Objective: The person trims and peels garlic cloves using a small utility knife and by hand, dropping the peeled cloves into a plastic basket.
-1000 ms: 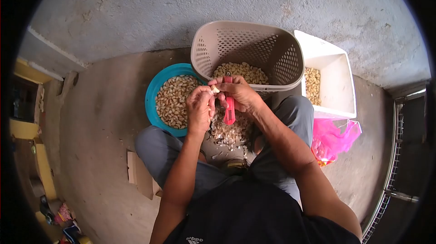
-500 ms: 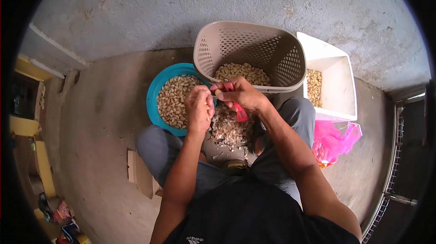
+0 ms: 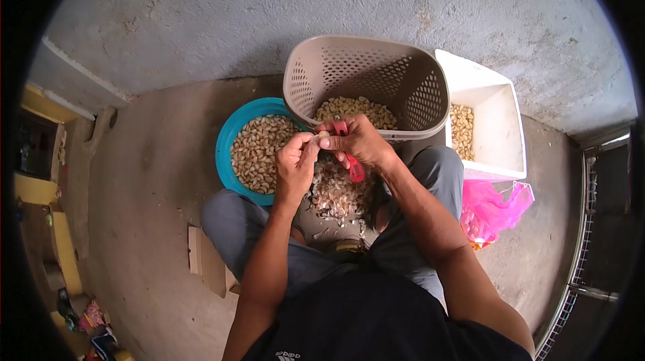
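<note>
My right hand (image 3: 363,142) is closed around a red-handled knife (image 3: 356,171), its handle end sticking out below the fingers; the blade is mostly hidden. At the fingertips, a pale garlic clove (image 3: 324,135) is pinched where both hands meet. My left hand (image 3: 295,163) is closed, with thumb and fingertips on that clove. To the left, a teal basin (image 3: 224,152) holds many unpeeled garlic cloves (image 3: 255,159). Below the hands, a heap of papery garlic skins (image 3: 336,193) lies on the floor between my feet.
Against the wall, a brown perforated basket (image 3: 366,58) contains peeled cloves (image 3: 359,111). Beside it stands a white foam box (image 3: 500,126) with more cloves (image 3: 462,132). A pink plastic bag (image 3: 490,210) is by my right knee, and cardboard (image 3: 209,263) lies near my left leg.
My left hand has moved slightly right and its fingertips now meet the clove at my right hand. The right hand with the knife stays almost in place.
</note>
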Tool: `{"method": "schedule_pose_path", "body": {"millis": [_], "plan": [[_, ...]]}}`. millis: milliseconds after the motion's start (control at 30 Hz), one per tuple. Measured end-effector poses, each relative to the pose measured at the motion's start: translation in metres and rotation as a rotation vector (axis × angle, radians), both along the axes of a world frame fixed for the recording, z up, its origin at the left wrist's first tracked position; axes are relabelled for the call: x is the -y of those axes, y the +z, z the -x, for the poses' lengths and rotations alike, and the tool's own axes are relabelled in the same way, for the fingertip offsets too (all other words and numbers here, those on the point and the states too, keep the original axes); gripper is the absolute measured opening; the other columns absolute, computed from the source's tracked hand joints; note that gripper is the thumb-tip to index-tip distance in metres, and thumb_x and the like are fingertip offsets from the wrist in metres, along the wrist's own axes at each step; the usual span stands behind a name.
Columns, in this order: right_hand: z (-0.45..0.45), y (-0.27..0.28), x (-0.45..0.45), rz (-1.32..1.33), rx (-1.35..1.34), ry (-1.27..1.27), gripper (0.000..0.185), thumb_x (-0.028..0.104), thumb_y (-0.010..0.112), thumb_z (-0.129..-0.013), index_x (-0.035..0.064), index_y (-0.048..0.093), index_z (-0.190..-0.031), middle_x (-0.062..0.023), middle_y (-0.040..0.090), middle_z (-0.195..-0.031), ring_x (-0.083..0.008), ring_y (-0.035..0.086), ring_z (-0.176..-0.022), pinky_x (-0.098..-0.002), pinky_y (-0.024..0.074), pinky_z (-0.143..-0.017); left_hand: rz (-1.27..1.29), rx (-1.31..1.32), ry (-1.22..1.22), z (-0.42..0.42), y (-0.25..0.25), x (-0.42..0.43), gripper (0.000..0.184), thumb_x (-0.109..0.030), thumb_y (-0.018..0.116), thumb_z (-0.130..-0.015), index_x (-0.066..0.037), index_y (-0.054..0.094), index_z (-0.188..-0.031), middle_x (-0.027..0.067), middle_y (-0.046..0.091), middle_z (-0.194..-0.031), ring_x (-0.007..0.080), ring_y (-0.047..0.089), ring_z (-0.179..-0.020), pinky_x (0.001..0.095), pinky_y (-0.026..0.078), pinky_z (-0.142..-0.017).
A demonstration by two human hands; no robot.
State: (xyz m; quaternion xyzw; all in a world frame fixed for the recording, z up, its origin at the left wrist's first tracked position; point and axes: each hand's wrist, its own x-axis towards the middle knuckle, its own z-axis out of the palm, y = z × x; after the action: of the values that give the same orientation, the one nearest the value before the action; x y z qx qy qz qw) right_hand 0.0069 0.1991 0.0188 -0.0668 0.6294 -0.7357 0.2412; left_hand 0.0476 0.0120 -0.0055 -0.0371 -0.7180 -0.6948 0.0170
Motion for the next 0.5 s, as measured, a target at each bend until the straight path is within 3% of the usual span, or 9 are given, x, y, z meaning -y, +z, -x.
{"method": "schedule_pose_path", "body": {"millis": [67, 167, 500], "plan": [[-0.001, 0.006, 0.0, -0.058, -0.02, 0.011, 0.031, 0.011, 0.08, -0.091, -0.0059, 0.068, -0.114, -0.0022, 0.067, -0.076, -0.0069, 0.056, -0.053, -0.024, 0.0467, -0.044, 0.022, -0.075, -0.019, 0.0, -0.004, 0.001, 0.012, -0.009, 0.063, -0.101, 0.003, 0.065, -0.1, -0.0001, 0.059, -0.074, 0.0056, 0.051, -0.064, 0.0253, 0.043, -0.056], [-0.001, 0.006, 0.001, -0.022, -0.049, -0.005, 0.03, 0.007, 0.081, -0.088, -0.009, 0.07, -0.11, -0.0052, 0.063, -0.064, -0.0088, 0.056, -0.048, -0.0262, 0.0436, -0.04, 0.107, -0.17, 0.043, 0.0, -0.012, -0.001, 0.007, -0.003, 0.06, -0.098, 0.004, 0.063, -0.097, 0.0018, 0.062, -0.076, 0.0066, 0.055, -0.067, 0.0261, 0.046, -0.059], [0.002, 0.002, -0.008, 0.043, 0.002, 0.153, 0.024, -0.001, 0.079, -0.087, -0.005, 0.071, -0.109, -0.0014, 0.067, -0.073, -0.0054, 0.057, -0.052, -0.0217, 0.0444, -0.046, 0.004, -0.14, 0.195, 0.006, -0.011, -0.001, 0.006, 0.0, 0.059, -0.095, 0.003, 0.063, -0.099, 0.0015, 0.062, -0.078, 0.0057, 0.055, -0.069, 0.0239, 0.046, -0.063]]}}
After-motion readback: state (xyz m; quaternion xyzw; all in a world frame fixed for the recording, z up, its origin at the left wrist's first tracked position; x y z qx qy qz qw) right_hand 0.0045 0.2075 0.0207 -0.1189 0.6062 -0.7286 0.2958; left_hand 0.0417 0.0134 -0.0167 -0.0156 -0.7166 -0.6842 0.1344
